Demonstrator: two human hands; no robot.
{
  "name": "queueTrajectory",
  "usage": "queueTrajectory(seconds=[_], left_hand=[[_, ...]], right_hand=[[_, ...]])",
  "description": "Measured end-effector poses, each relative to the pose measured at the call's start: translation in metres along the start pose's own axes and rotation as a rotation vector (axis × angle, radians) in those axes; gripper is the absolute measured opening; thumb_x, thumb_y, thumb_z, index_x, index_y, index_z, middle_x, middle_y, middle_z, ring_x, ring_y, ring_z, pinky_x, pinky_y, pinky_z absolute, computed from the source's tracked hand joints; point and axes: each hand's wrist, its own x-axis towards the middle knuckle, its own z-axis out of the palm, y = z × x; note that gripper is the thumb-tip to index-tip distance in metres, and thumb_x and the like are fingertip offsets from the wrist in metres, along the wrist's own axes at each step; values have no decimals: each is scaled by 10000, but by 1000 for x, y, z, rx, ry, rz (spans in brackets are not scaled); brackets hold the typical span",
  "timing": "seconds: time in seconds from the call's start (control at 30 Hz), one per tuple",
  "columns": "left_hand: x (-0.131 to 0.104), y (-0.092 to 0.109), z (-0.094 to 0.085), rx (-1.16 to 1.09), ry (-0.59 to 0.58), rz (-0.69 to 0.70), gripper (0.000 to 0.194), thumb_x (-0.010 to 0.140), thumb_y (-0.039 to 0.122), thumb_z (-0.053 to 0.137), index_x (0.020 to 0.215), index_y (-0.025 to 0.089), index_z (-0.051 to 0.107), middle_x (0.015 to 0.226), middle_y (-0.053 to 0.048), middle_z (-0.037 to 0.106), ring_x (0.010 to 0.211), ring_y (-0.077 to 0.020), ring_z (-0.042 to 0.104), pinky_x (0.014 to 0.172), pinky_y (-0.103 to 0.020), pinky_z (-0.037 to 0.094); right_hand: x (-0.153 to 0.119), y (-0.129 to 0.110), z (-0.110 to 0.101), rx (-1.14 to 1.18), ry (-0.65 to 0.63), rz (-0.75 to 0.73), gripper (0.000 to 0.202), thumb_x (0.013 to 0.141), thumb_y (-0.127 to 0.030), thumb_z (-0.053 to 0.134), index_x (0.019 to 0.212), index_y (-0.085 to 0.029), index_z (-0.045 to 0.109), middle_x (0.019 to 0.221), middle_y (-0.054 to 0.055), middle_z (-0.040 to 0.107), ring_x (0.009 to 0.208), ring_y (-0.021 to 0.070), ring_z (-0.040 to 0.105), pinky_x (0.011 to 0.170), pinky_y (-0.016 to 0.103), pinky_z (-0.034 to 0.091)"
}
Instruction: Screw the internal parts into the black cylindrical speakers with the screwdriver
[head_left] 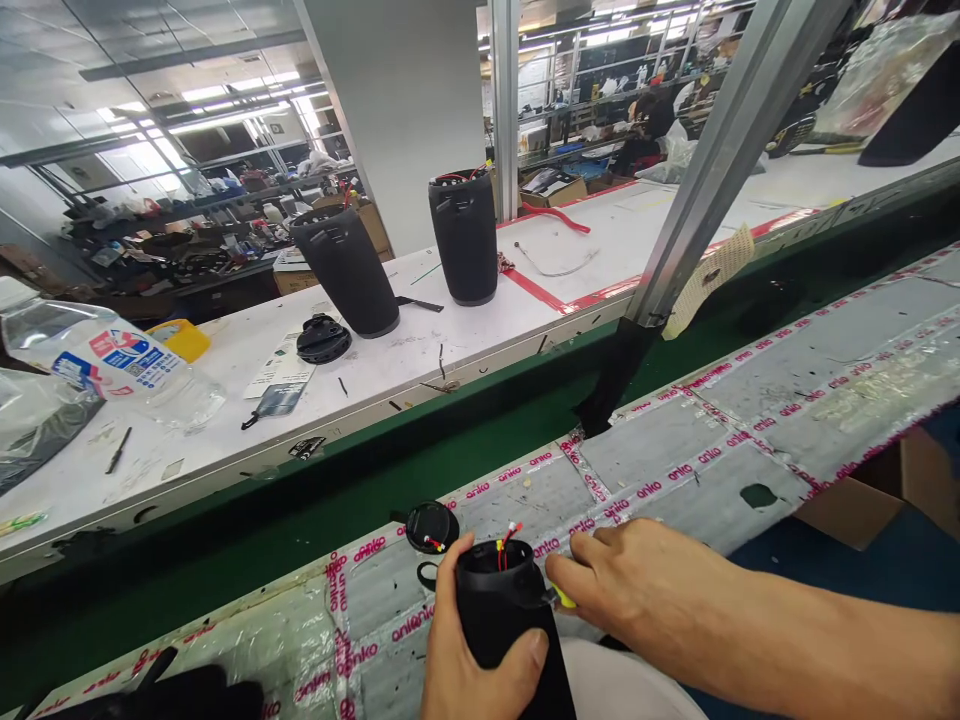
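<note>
My left hand (480, 665) is wrapped round a black cylindrical housing (504, 625), which stands slightly tilted at the bottom centre. Red wires with small connectors (508, 545) stick out of its open top. At the right side of its rim, my right hand (607, 575) is closed on a small yellow-handled tool (562, 597), whose tip touches the housing. Most of the tool is hidden in the fingers. Just behind the housing lies a round black cap (431, 526) with a small connector on it. A black loop (426, 574) shows beside my left hand.
A taped grey work surface (660, 470) runs under my hands. Across a green gap, a white bench (405, 370) bears two black housings (465, 240), a black round part (323, 340) and a plastic bottle (135, 365). A metal post (705, 180) rises at the right. Black items (187, 695) lie bottom left.
</note>
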Motion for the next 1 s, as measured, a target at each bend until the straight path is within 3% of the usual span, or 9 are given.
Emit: queueTrajectory(seconds=[0.4, 0.57, 0.77, 0.93, 1.0], left_hand=[[1, -3, -1, 11, -41, 7, 911, 648, 497, 814, 1463, 217, 520, 1350, -123, 785, 1285, -379, 692, 1155, -488, 482], [4, -9, -4, -17, -50, 17, 925, 640, 547, 852, 1453, 234, 543, 1359, -122, 780, 1283, -391, 691, 1160, -498, 483], [8, -17, -6, -25, -45, 5, 950, 654, 650, 875, 1453, 244, 561, 1386, -126, 761, 1328, -410, 659, 1193, -529, 436], [14, -23, -11, -111, -74, -8, 925, 699, 741, 825, 1457, 258, 607, 1470, -121, 722, 1442, -421, 578, 1267, -531, 339], [17, -25, -13, -154, -93, 1, 946, 676, 732, 838, 1458, 251, 607, 1436, -121, 741, 1414, -415, 602, 1244, -507, 370]], right_hand=[[2, 2, 4, -3, 35, -52, 310, 789, -101, 751, 1014, -223, 577, 841, 10, 690, 636, 193, 589, 473, 426, 89], [6, 2, 8, 49, -31, -32, 350, 818, -93, 732, 1090, -212, 547, 811, 14, 690, 611, 207, 612, 472, 399, 76], [10, 1, 17, 86, -2, 16, 163, 979, -198, 695, 1068, -221, 560, 790, 9, 707, 574, 203, 636, 474, 398, 97], [11, 7, 33, 196, 106, 51, 141, 1084, -329, 624, 1018, -212, 580, 812, 2, 732, 590, 176, 660, 524, 363, 202], [10, 10, 35, 329, 123, 68, 133, 1101, -330, 601, 1043, -211, 598, 864, -1, 756, 668, 183, 706, 566, 342, 303]])
